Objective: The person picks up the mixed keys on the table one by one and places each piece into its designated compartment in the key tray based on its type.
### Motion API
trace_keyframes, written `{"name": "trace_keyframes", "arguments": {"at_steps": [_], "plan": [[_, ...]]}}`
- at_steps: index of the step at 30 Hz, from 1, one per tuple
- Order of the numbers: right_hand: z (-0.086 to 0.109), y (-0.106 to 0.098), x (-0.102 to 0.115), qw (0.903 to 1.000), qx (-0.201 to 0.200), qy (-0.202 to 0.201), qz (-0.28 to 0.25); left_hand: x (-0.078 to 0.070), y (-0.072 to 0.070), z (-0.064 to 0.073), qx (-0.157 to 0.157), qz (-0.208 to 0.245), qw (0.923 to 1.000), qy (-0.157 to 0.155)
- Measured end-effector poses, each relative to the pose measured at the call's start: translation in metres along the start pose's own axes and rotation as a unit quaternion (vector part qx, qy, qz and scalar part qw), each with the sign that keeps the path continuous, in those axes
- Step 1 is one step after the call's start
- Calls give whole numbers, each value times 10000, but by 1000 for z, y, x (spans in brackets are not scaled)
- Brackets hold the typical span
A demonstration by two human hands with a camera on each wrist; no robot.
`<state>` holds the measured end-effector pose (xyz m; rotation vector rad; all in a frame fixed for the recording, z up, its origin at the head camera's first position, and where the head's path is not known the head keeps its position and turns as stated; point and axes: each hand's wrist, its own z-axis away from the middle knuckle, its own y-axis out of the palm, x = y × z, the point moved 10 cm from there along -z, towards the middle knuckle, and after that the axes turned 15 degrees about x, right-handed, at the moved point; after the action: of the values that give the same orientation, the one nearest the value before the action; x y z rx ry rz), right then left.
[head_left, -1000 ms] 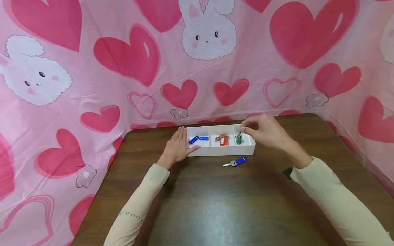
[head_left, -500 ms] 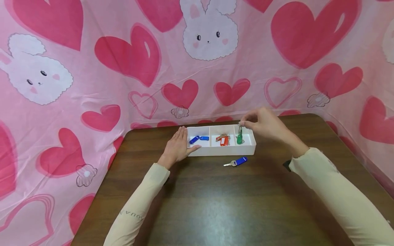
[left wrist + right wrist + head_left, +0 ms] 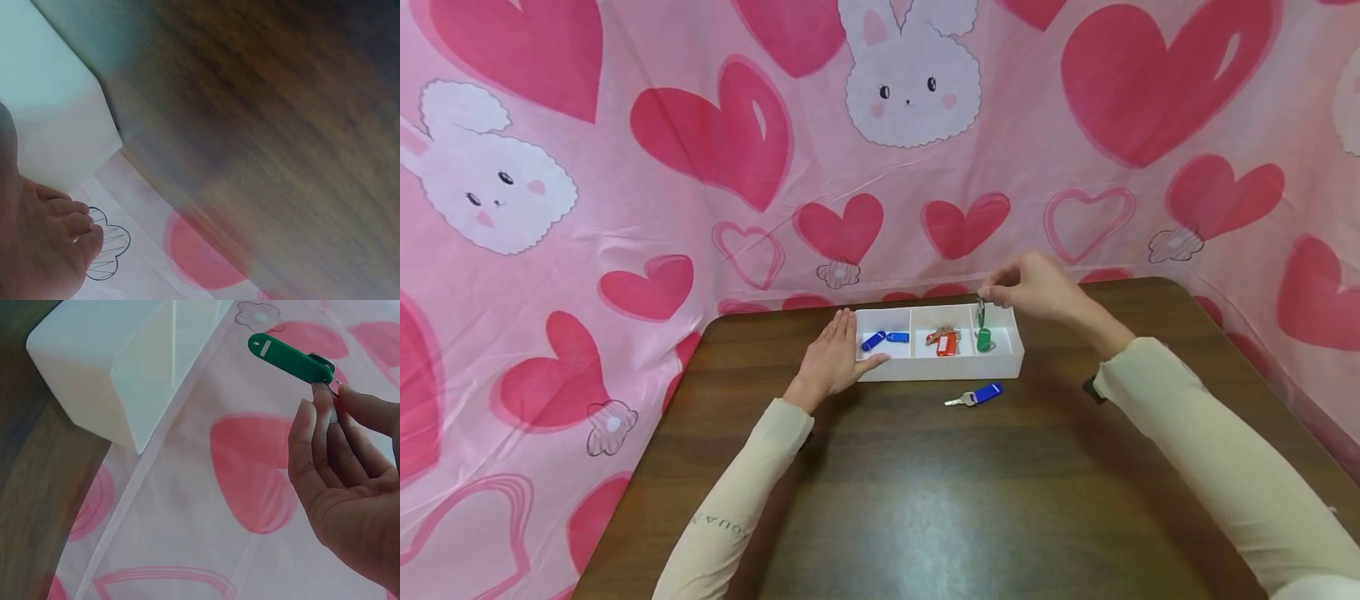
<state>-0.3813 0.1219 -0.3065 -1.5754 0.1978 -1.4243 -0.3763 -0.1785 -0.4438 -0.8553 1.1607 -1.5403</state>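
Observation:
A white box (image 3: 940,368) with three compartments stands on the table. My left hand (image 3: 829,358) rests against its left end, fingers straight, thumb over the front wall; in the left wrist view the hand (image 3: 50,250) is partly cut off. Above the right compartment, my right hand (image 3: 1033,287) pinches the metal ring of a green key tag (image 3: 290,358). In the head view this held tag (image 3: 981,312) looks thin and dark. Another green key tag (image 3: 983,339) shows below it in the right compartment.
Blue key tags (image 3: 874,341) lie in the left compartment, and red key tags with keys (image 3: 946,343) in the middle one. A key with a blue tag (image 3: 987,393) lies before the box on the wooden table (image 3: 880,500). Pink patterned cloth (image 3: 737,233) hangs behind.
My right hand has risen and moved slightly back and left, lifting the green key tag by its ring. The left hand has stayed on the box.

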Motion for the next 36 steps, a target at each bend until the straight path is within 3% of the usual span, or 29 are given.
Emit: {"name": "trace_keyframes", "arguments": {"at_steps": [15, 36], "plan": [[-32, 1, -23, 9998, 190, 48, -12, 1, 0, 1, 67, 77, 9999, -32], [-50, 6, -52, 9978, 532, 396, -45, 2, 1, -1, 72, 155, 9998, -70]]}}
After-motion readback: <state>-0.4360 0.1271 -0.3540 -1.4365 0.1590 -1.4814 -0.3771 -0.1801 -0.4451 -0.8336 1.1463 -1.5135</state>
